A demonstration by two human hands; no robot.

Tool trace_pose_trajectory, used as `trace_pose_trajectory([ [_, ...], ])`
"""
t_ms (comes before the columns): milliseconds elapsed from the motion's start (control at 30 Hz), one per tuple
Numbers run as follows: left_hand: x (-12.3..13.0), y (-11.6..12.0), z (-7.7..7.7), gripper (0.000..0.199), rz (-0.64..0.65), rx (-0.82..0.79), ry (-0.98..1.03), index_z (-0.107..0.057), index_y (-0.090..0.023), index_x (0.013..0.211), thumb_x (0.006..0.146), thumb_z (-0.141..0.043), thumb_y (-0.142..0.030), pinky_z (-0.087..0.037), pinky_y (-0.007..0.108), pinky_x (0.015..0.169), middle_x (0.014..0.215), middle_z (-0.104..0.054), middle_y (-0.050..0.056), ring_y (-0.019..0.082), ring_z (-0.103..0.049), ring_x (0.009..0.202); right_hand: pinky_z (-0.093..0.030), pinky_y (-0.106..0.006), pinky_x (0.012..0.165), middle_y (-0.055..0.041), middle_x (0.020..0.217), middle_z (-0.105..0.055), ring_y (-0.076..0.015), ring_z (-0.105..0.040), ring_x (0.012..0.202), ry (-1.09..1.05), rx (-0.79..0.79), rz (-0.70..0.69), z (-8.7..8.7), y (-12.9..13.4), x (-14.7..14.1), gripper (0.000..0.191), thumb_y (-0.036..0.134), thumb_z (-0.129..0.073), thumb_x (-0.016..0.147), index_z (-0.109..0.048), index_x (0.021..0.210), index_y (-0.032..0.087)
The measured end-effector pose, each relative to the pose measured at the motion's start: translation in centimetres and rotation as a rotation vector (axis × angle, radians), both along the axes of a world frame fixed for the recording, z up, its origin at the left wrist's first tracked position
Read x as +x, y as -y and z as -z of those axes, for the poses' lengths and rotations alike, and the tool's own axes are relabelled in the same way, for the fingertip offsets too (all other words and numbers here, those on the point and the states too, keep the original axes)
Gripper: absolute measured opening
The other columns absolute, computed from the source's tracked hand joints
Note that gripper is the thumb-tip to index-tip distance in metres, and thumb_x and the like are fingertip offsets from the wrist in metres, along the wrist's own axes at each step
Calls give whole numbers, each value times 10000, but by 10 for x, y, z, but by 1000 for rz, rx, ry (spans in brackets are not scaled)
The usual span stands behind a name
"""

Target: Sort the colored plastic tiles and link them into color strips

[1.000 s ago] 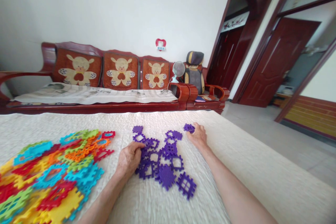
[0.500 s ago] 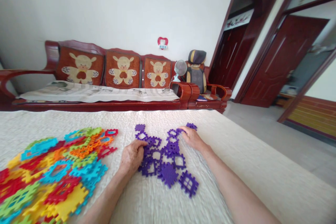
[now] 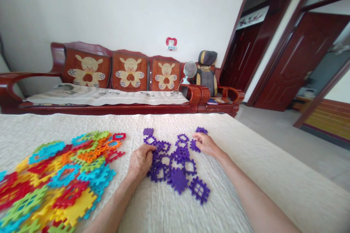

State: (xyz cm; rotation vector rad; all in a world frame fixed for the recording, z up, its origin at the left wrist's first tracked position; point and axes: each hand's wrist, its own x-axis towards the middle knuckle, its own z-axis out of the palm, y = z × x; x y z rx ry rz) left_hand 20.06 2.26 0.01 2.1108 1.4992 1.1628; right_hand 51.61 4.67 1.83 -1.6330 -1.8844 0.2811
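Several purple interlocking plastic tiles (image 3: 179, 180) with toothed edges lie loosely grouped on the table, some solid and some with cut-out middles. At the group's left edge is my left hand (image 3: 140, 159), its fingers curled down against the tiles; what they grip, if anything, is hidden. My right hand (image 3: 208, 145) pinches a solid purple tile (image 3: 194, 145) at the group's upper right. Just beyond that hand lies another purple tile (image 3: 201, 130). A windowed tile (image 3: 199, 190) sits at the near right end of the group.
A spread heap of red, yellow, blue, green and orange tiles (image 3: 65, 174) covers the table's left side. A pale textured cloth (image 3: 229, 127) covers the table. Behind it stand a wooden sofa (image 3: 123, 109) with cushions and a small fan (image 3: 190, 70).
My right hand has drawn the solid purple tile right and slightly nearer, away from the group. My left hand stays at the group's left edge. The view has shifted slightly.
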Motion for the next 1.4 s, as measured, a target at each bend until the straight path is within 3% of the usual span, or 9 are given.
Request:
trace_pose_trajectory([
  [100,0,-1,2,308,0,1,2,-680,-215,876,767,-396,-168,-500,264,813,896,-703,0,139,-643,854,-477,-265,673,-10,786,-603,-132,-563,680,-101,55,34,-6,2,-1,323,169,-452,680,-602,966,174],
  [233,-1,-2,3,311,5,17,-3,-680,-211,880,767,-394,-168,-499,267,814,895,-702,3,141,-642,852,-462,-282,773,-34,875,-600,-150,-572,818,-31,193,-36,-19,6,-2,309,100,-435,639,-605,883,181],
  [367,-1,-2,3,317,11,19,-4,-680,-202,880,770,-385,-168,-500,263,804,893,-700,9,140,-641,849,-450,-286,817,-38,906,-611,-158,-583,852,60,-6,-102,-27,14,1,331,74,-477,601,-610,886,176],
  [600,-1,-3,5,318,5,12,-13,-676,-216,894,776,-385,-169,-494,260,817,911,-700,-2,138,-641,860,-409,-352,878,-135,1120,-565,-241,-549,1014,211,-164,148,-16,18,-9,544,433,-617,671,-550,1133,154],
  [833,-2,-3,4,312,0,28,-27,-677,-224,883,774,-387,-180,-497,234,794,896,-703,-14,131,-645,852,-437,-302,816,-106,1024,-598,-218,-578,927,203,-206,247,-23,13,-10,518,329,-618,629,-563,1114,156],
  [933,-1,-2,2,311,-2,24,-21,-677,-224,880,773,-389,-179,-496,236,799,898,-703,-15,131,-646,853,-444,-293,817,-99,1022,-589,-201,-586,912,129,-73,347,-24,7,7,533,352,-595,657,-535,1149,157],
  [1067,0,-1,0,309,3,19,-11,-679,-216,880,769,-393,-179,-501,240,792,886,-705,-11,134,-648,836,-420,-306,886,-116,1073,-552,-200,-559,982,95,146,455,-10,-1,28,540,343,-554,695,-492,1188,131],
  [1200,-1,-1,1,310,8,21,-15,-676,-212,883,774,-388,-179,-498,246,798,893,-703,-4,136,-646,845,-404,-327,916,-112,1072,-547,-206,-540,1000,88,210,444,5,-8,33,521,337,-543,703,-492,1175,124],
  [1400,-1,-1,2,319,4,9,-14,-674,-202,894,776,-379,-177,-492,247,803,903,-700,1,136,-643,854,-400,-348,927,-88,1048,-547,-217,-513,1019,108,303,433,11,-14,32,452,311,-540,698,-526,1124,160],
])
